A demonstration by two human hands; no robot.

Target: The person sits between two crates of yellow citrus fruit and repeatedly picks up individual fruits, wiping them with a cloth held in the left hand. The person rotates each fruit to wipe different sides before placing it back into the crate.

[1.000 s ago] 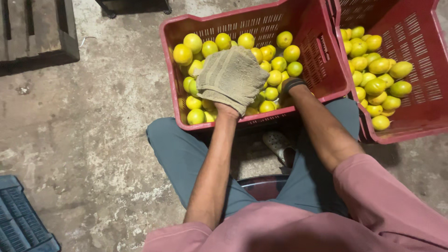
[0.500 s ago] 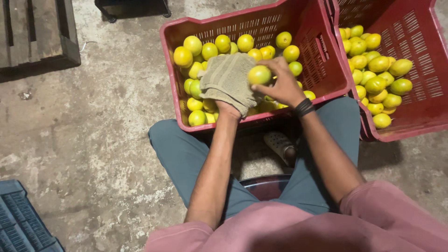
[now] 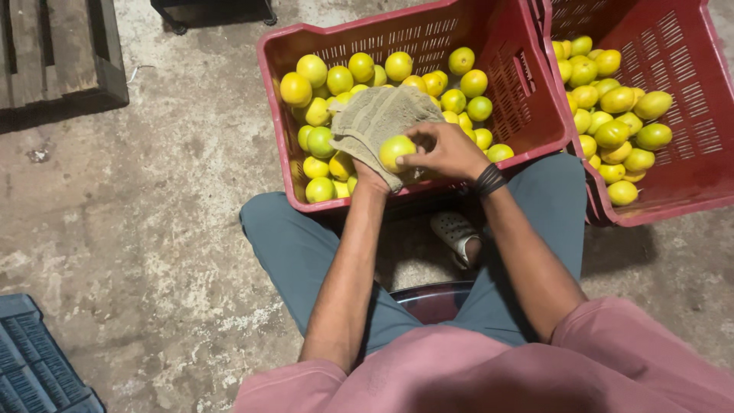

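head view: right hand [image 3: 443, 151] grip pinching fruit [image 3: 396, 151] against cloth [image 3: 375, 122] draped over left hand [image 3: 370, 174], its grip hidden.

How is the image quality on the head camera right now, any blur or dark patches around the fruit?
Head view: the fruit in the right hand and the cloth are sharp and evenly lit; the pink shirt at the bottom is soft; deep shadow under the red crate.
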